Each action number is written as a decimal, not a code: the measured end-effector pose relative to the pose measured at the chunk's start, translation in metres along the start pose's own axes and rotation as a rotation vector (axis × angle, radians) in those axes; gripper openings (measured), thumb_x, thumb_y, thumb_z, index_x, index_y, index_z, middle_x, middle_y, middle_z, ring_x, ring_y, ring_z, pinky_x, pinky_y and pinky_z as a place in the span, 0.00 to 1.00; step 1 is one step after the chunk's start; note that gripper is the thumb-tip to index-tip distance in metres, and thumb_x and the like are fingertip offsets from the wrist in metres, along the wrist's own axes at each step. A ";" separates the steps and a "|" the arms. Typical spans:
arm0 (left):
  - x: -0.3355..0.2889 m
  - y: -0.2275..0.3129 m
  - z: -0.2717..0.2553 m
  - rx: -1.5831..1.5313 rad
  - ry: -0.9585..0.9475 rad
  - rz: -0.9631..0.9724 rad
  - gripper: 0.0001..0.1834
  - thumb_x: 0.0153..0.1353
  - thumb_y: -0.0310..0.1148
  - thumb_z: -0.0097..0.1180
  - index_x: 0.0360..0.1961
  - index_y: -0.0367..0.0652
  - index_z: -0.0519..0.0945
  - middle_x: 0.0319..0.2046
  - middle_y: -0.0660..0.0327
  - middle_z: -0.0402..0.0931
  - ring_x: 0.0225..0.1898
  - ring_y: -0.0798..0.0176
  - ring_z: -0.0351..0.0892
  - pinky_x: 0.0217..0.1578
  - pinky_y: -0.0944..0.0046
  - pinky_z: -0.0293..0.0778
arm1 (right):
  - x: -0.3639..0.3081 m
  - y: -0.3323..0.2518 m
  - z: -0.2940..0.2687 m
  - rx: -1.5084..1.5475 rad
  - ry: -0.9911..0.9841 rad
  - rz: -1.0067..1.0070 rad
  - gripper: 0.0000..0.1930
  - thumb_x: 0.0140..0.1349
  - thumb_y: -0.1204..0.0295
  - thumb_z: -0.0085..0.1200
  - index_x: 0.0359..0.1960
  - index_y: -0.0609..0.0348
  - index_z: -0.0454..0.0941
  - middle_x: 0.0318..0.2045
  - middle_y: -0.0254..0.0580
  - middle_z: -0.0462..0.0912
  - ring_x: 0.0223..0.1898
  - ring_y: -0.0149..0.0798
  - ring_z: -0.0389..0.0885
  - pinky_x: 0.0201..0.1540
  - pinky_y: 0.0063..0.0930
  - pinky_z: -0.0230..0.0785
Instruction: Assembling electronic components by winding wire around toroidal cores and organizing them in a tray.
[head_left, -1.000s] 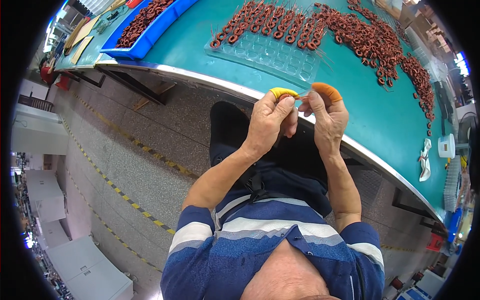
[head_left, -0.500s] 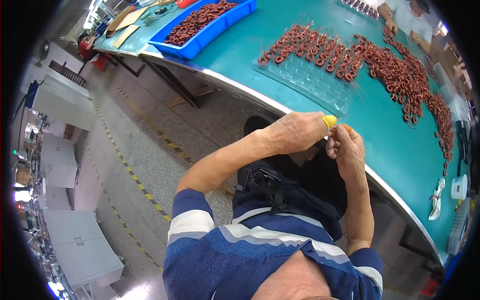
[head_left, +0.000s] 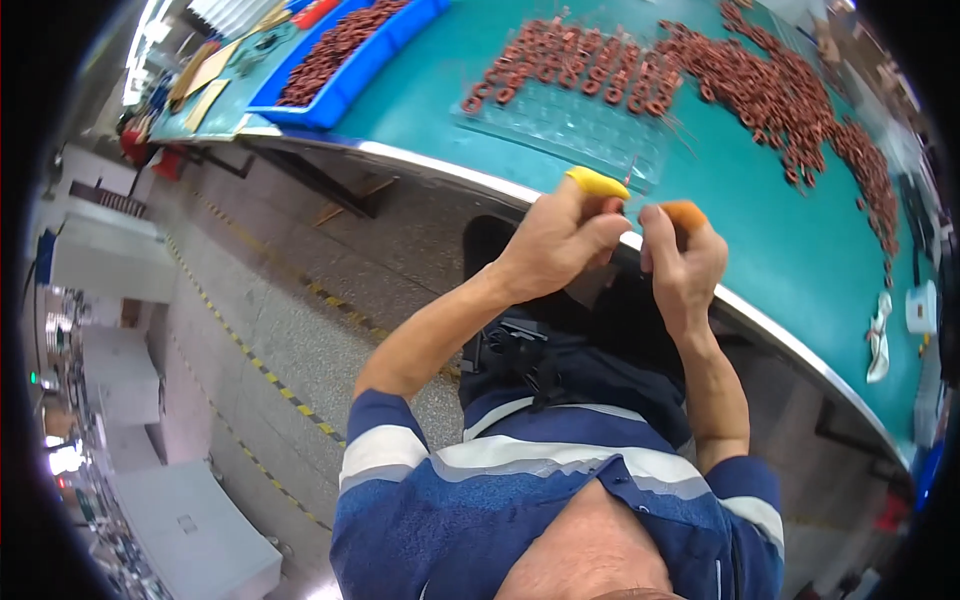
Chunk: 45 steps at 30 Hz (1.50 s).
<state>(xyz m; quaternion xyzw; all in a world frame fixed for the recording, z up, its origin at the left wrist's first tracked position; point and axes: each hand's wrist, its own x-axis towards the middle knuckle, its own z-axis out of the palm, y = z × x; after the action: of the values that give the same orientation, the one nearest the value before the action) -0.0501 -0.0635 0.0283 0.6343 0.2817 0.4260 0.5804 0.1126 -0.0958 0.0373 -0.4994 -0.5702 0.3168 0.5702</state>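
My left hand [head_left: 560, 240], a yellow finger cot [head_left: 597, 182] on its index finger, pinches a small red-brown ring coil [head_left: 613, 205] that is mostly hidden by the fingers. A thin lead seems to rise from it. Just to the right, my right hand [head_left: 688, 262] has its fingers closed, with an orange finger cot [head_left: 685, 214] on one; what lies between the fingertips is too small to make out. Both hands are over the table's front edge. Beyond them sits a clear plastic tray [head_left: 540, 130] with round pockets, rows of red-brown ring coils [head_left: 590, 75] standing along its far side.
Loose ring coils [head_left: 770, 100] heap across the green table [head_left: 740, 230] to the right. At the far left, a blue bin [head_left: 340, 105] holds more. A white cloth strip [head_left: 879, 340] and a white container [head_left: 921, 308] lie at the right. The table's metal edge [head_left: 480, 180] runs before me.
My left hand has turned, so its thumb and the red-brown piece now show. The hands have drawn slightly apart, and the whole view has shifted, with the table higher in the picture.
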 end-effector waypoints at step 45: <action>0.057 -0.077 -0.133 0.642 0.947 0.301 0.15 0.66 0.33 0.51 0.49 0.35 0.70 0.24 0.55 0.74 0.24 0.55 0.74 0.27 0.56 0.69 | 0.166 0.053 0.111 -0.163 -0.308 -0.226 0.08 0.59 0.73 0.57 0.38 0.63 0.81 0.24 0.39 0.83 0.26 0.28 0.81 0.30 0.23 0.72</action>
<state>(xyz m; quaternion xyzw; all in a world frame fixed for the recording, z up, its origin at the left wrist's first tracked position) -0.1273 0.0637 -0.0392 0.5521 0.5318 0.6337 0.1037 0.0409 0.0974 0.0270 -0.4223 -0.7267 0.2763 0.4660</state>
